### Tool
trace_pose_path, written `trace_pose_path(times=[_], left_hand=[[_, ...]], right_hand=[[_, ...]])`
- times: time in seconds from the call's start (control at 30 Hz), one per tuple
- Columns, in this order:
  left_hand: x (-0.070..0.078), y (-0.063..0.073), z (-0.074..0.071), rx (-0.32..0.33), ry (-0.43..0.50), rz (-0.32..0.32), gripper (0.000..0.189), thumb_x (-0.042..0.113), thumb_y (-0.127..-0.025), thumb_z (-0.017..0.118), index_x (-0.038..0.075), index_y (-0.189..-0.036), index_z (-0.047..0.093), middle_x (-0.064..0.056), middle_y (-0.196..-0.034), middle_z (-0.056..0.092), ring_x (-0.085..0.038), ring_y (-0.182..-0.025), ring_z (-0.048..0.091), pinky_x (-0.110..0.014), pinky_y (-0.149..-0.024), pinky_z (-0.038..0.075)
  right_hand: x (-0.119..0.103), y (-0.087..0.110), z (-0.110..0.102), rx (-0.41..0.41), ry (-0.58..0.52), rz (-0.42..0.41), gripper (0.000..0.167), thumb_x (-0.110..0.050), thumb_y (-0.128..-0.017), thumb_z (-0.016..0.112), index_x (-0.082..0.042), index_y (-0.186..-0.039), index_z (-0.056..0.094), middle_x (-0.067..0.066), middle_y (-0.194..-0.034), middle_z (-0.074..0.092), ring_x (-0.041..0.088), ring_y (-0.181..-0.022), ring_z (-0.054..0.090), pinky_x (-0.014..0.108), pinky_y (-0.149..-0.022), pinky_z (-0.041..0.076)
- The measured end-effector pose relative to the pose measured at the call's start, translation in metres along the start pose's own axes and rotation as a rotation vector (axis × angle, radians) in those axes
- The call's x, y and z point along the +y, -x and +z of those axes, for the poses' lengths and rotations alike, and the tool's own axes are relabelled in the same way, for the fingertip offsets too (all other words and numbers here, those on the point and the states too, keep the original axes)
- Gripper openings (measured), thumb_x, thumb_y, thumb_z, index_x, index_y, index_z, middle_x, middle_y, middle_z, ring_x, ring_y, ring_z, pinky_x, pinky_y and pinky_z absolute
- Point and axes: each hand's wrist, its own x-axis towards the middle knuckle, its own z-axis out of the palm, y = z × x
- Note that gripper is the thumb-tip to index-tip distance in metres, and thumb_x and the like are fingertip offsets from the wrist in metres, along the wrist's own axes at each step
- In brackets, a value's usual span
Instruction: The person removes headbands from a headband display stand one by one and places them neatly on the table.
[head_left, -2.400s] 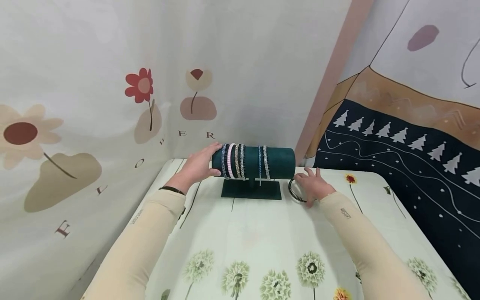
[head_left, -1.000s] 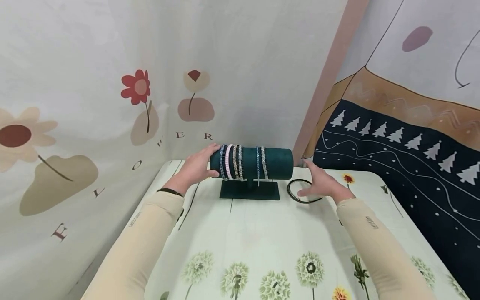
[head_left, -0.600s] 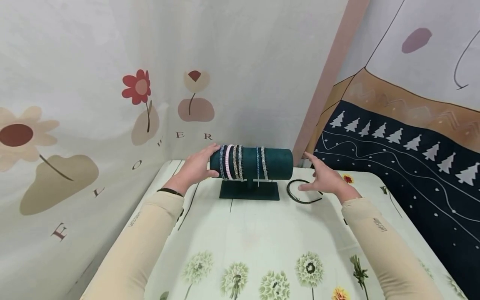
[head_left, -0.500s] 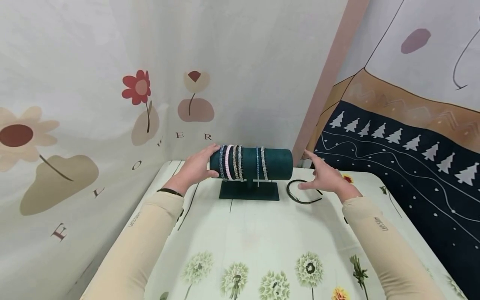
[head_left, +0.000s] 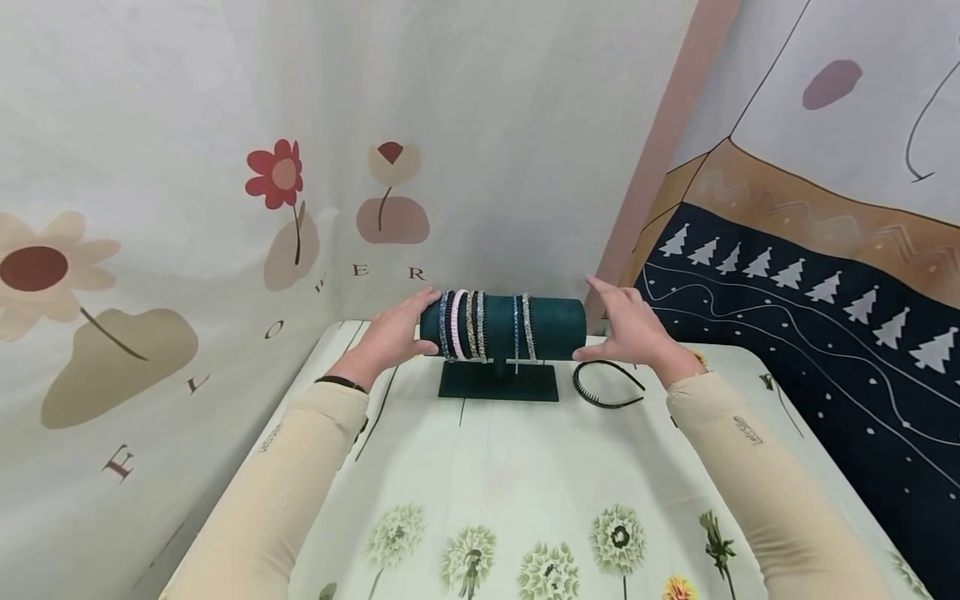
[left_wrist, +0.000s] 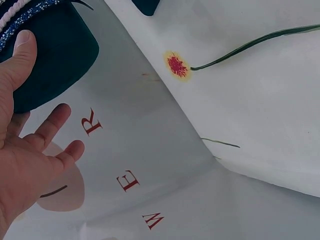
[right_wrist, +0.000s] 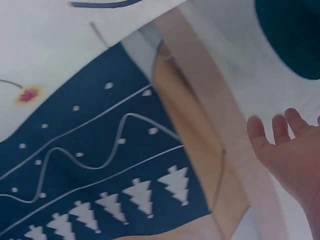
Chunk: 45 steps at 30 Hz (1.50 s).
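Note:
A dark green padded display roll [head_left: 557, 327] on a flat base [head_left: 497, 382] carries several headbands, among them a pink headband [head_left: 459, 325], glittery ones and a blue braided headband [head_left: 516, 327]. My left hand [head_left: 387, 335] grips its left end, thumb on the front and fingers behind; the left wrist view shows the thumb [left_wrist: 25, 55] against the green fabric. At the other end my right hand [head_left: 633, 329] is spread, thumb tip right at the roll's edge. In the right wrist view its fingers [right_wrist: 256, 131] are apart from the roll [right_wrist: 295, 40].
A black toothed headband [head_left: 600, 405] lies on the table just right of the base, below my right hand. The flower-print tablecloth [head_left: 525, 467] covers the table. Behind stand a pale printed curtain [head_left: 495, 167] and, at right, a dark blue cloth with white trees [head_left: 750, 308].
My right hand has left the black headband on the table, moved right, then come up and left to the roll's right end. The left hand keeps its place.

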Motion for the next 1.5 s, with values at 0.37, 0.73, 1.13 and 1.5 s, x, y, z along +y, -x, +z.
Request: trace_pose_path(times=[0.37, 0.73, 1.13, 1.5], left_hand=[[-0.001, 0.0, 0.0, 0.009, -0.001, -0.001, 0.098, 0.026, -0.093, 0.086, 0.02, -0.171, 0.027, -0.006, -0.181, 0.02, -0.035, -0.164, 0.029, -0.074, -0.128, 0.023], [0.002, -0.001, 0.003, 0.012, 0.004, -0.004, 0.097, 0.026, -0.093, 0.086, 0.02, -0.171, 0.028, -0.006, -0.181, 0.021, -0.035, -0.164, 0.029, -0.074, -0.129, 0.023], [0.0, 0.0, 0.0, 0.006, 0.009, -0.011, 0.098, 0.026, -0.093, 0.085, 0.021, -0.171, 0.026, -0.006, -0.181, 0.019, -0.036, -0.165, 0.028, -0.074, -0.129, 0.022], [0.0, -0.002, 0.004, 0.001, 0.001, -0.027, 0.098, 0.027, -0.093, 0.085, 0.021, -0.171, 0.026, -0.006, -0.181, 0.019, -0.035, -0.166, 0.025, -0.073, -0.129, 0.022]], right_hand=[[-0.048, -0.022, 0.007, -0.025, 0.097, -0.138, 0.138, -0.063, -0.068, 0.097, -0.022, -0.173, 0.017, 0.011, -0.175, 0.032, 0.043, -0.163, 0.013, 0.072, -0.13, 0.019], [-0.07, -0.037, 0.023, -0.125, 0.252, -0.146, 0.139, -0.071, -0.069, 0.092, -0.021, -0.173, 0.014, 0.015, -0.178, 0.021, 0.044, -0.167, 0.001, 0.071, -0.133, 0.002], [-0.072, -0.049, 0.023, -0.178, 0.212, -0.07, 0.138, -0.069, -0.068, 0.093, -0.024, -0.173, 0.015, 0.015, -0.179, 0.018, 0.045, -0.167, -0.003, 0.074, -0.132, 0.0], [-0.074, -0.051, 0.019, -0.2, 0.219, -0.051, 0.137, -0.063, -0.068, 0.096, -0.026, -0.173, 0.017, 0.017, -0.178, 0.019, 0.047, -0.166, -0.003, 0.075, -0.131, -0.003]])
